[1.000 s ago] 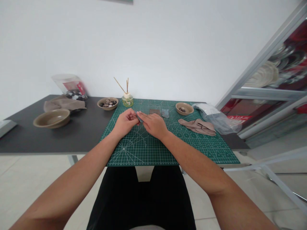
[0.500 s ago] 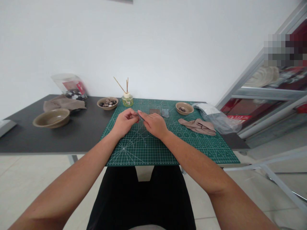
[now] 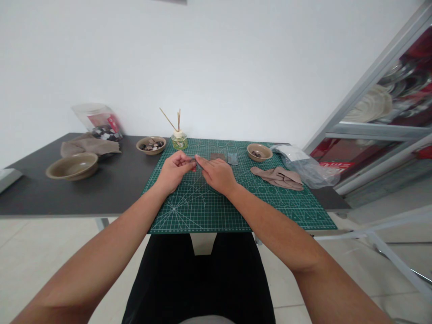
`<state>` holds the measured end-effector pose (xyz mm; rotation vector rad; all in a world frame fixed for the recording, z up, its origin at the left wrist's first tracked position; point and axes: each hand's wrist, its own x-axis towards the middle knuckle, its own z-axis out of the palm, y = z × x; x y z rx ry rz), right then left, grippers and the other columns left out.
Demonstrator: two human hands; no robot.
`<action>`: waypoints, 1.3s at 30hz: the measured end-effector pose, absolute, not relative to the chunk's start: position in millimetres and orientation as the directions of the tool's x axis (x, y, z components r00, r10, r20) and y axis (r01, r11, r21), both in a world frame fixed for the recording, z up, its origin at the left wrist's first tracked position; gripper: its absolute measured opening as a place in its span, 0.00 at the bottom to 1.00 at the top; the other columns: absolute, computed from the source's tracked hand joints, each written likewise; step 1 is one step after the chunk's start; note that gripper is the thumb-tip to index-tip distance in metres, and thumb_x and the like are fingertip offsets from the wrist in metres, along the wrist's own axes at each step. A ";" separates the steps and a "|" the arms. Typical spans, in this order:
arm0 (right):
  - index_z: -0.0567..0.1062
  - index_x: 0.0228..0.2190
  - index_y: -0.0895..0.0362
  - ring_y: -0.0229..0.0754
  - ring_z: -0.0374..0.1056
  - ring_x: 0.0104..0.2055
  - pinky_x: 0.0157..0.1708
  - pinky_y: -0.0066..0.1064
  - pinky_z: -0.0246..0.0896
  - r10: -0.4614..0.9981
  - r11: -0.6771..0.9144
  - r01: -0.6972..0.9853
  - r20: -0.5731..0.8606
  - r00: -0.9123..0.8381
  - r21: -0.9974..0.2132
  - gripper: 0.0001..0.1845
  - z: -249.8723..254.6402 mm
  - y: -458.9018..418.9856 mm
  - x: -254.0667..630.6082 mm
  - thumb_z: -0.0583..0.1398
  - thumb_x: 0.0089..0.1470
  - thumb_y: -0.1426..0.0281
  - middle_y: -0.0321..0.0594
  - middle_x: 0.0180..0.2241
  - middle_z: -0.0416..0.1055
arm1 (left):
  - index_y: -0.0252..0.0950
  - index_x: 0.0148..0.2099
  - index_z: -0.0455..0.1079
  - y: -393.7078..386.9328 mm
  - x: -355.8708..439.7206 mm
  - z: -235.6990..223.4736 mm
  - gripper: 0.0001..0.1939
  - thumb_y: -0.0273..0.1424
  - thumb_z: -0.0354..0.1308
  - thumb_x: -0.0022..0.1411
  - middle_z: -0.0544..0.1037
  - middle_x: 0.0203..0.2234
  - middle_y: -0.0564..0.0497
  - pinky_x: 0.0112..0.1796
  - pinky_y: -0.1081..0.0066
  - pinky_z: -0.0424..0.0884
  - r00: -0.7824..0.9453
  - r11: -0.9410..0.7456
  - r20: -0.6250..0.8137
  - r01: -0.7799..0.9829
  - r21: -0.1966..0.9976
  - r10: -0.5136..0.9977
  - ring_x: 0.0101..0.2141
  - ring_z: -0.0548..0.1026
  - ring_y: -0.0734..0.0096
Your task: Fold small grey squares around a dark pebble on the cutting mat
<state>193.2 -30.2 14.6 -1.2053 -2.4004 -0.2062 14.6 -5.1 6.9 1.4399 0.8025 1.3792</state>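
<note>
My left hand (image 3: 173,172) is closed in a pinch, its thumb and fingers around a small dark stone (image 3: 192,160) just above the cutting mat. Only a bit of the stone shows between the fingertips. Pressed against it from the right is my right hand (image 3: 219,174), its fingers folded over a grey piece of what looks like sandpaper (image 3: 199,166). The two hands meet at their fingertips. Just beyond the right hand lie a brown square sheet (image 3: 218,156) and a grey-blue piece (image 3: 232,158), both flat on the green cutting mat (image 3: 202,216).
A bowl of stones (image 3: 151,146) and a reed diffuser (image 3: 179,140) stand behind the left hand. Rightward are a bowl with a few stones (image 3: 259,152), a brown cloth (image 3: 278,177) and a plastic bag (image 3: 308,166). Another bowl (image 3: 72,167) and a clear jar (image 3: 97,121) stand left.
The fingertips have shifted slightly against each other. The grey piece, broader between the hands earlier, now shows as a narrow strip, and a bit of the stone appears. Everything else stays put.
</note>
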 end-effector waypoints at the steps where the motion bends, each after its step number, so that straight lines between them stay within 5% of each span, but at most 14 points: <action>1: 0.61 0.64 0.59 0.43 0.72 0.50 0.49 0.36 0.59 0.736 0.594 0.801 0.448 -0.508 -0.067 0.27 14.5 -29.8 193.7 0.49 0.65 0.72 0.46 0.58 0.70 | 0.37 0.29 0.65 -4.7 14.4 6.7 0.13 0.31 0.68 0.48 0.74 0.21 0.57 0.33 0.69 0.70 0.136 -0.328 0.349 -0.160 0.931 0.927 0.25 0.74 0.73; 7: 0.61 0.64 0.59 0.42 0.72 0.47 0.47 0.34 0.59 0.772 0.539 0.835 0.458 -0.440 -0.108 0.27 12.2 -25.9 195.5 0.48 0.65 0.73 0.48 0.51 0.75 | 0.36 0.29 0.66 -1.2 12.9 4.5 0.14 0.30 0.70 0.44 0.76 0.27 0.55 0.33 0.70 0.71 0.065 -0.346 0.356 -0.133 0.929 0.932 0.27 0.73 0.75; 13: 0.61 0.64 0.58 0.41 0.72 0.43 0.45 0.33 0.60 0.775 0.537 0.834 0.463 -0.430 -0.125 0.27 11.3 -25.6 194.6 0.48 0.65 0.73 0.46 0.46 0.78 | 0.37 0.37 0.70 -2.6 13.2 6.4 0.15 0.32 0.70 0.48 0.74 0.21 0.57 0.30 0.71 0.69 0.117 -0.352 0.364 -0.110 0.929 0.924 0.23 0.72 0.75; 23: 0.60 0.65 0.58 0.41 0.72 0.43 0.45 0.32 0.59 0.767 0.553 0.823 0.466 -0.442 -0.129 0.28 9.5 -25.6 195.7 0.48 0.65 0.72 0.45 0.45 0.78 | 0.34 0.36 0.74 -2.4 13.7 4.5 0.15 0.31 0.71 0.44 0.77 0.23 0.54 0.36 0.69 0.73 0.072 -0.325 0.333 -0.101 0.940 0.940 0.27 0.74 0.74; 39: 0.59 0.65 0.60 0.41 0.73 0.44 0.46 0.32 0.59 0.765 0.571 0.817 0.416 -0.492 -0.083 0.27 7.3 -25.8 191.4 0.47 0.66 0.70 0.46 0.46 0.78 | 0.37 0.36 0.63 -5.0 15.6 8.2 0.13 0.37 0.63 0.57 0.78 0.22 0.54 0.29 0.69 0.76 0.206 -0.282 0.291 -0.072 0.957 0.934 0.25 0.78 0.70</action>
